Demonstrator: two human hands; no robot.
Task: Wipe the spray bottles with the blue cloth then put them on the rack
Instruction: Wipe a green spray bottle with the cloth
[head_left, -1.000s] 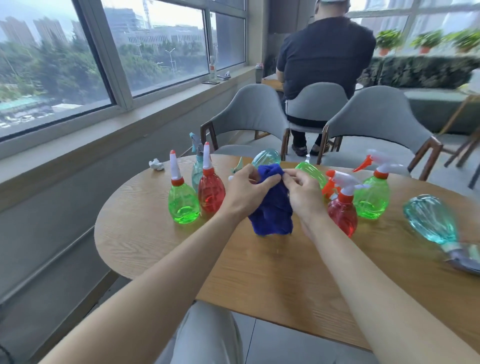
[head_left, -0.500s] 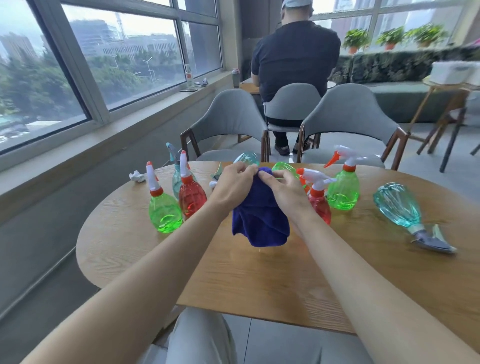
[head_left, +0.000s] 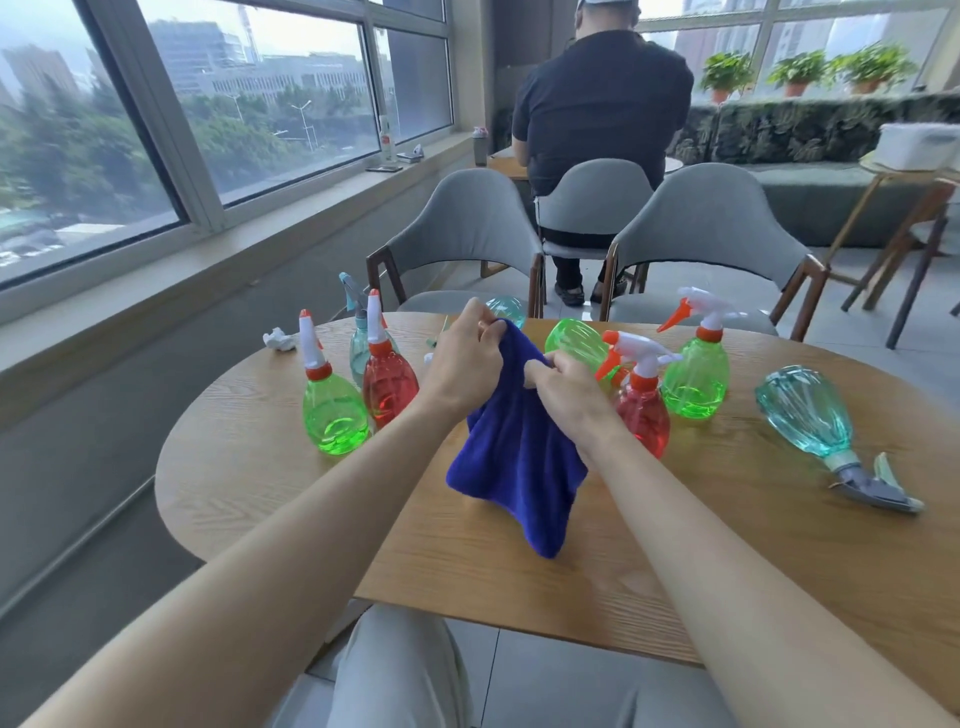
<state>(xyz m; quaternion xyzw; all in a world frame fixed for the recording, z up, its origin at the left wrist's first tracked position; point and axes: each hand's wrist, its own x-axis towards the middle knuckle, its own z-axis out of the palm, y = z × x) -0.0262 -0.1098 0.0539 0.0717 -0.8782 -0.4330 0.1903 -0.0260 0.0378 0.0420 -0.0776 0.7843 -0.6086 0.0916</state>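
1. Head view: the cloth (head_left: 519, 457) has dropped open since a moment ago, and one corner now hangs low over the table (head_left: 675, 545).
2. Up top, the left hand (head_left: 462, 358) and right hand (head_left: 566, 387) each keep a pinching grip on its upper edge.
3. The bottles (head_left: 332, 415) sit on the table, some upright, some lying down.

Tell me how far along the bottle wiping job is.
Barely started. Done: nothing visibly racked. In hand: left hand and right hand pinch the blue cloth above the table, no bottle held. Left: the spray bottles on the table need wiping and racking.
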